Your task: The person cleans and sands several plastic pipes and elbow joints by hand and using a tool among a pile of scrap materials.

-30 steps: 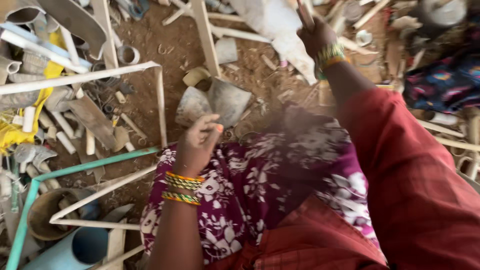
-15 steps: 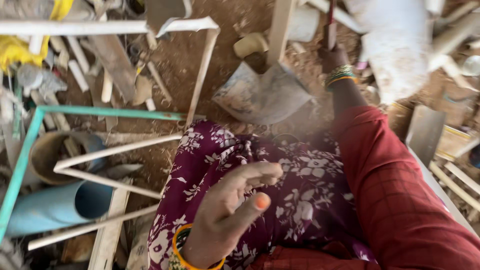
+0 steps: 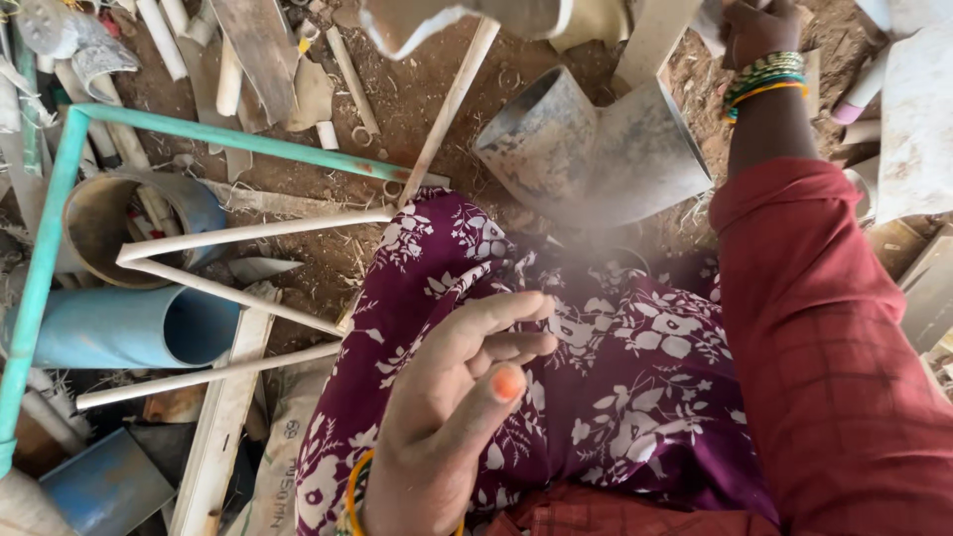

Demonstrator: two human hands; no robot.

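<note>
My left hand (image 3: pixel 452 397) hovers close to the camera above my lap, which is covered by purple flowered cloth (image 3: pixel 615 377). Its fingers are loosely curled and apart, and it holds nothing. My right arm, in a red sleeve (image 3: pixel 824 328), stretches to the top right. My right hand (image 3: pixel 756 28), with coloured bangles at the wrist, rests among white scrap pieces at the frame's top edge. Its fingers are cut off by that edge, so its grip is hidden. A broken grey pipe piece (image 3: pixel 586 149) lies on the dirt just beyond my knees, between both hands.
A teal metal frame (image 3: pixel 55 248) and thin white pipes (image 3: pixel 248 233) cross the ground on the left. There, too, are a blue pipe (image 3: pixel 129 328), a brown round pipe (image 3: pixel 99 218) and a white plank (image 3: pixel 223 417). More pipe scraps are piled along the top, and flat white pieces (image 3: pixel 913 119) at the right.
My left hand has risen from my lap towards the camera and opened. The view has shifted closer and downward. My right hand stays stretched out at the far pile.
</note>
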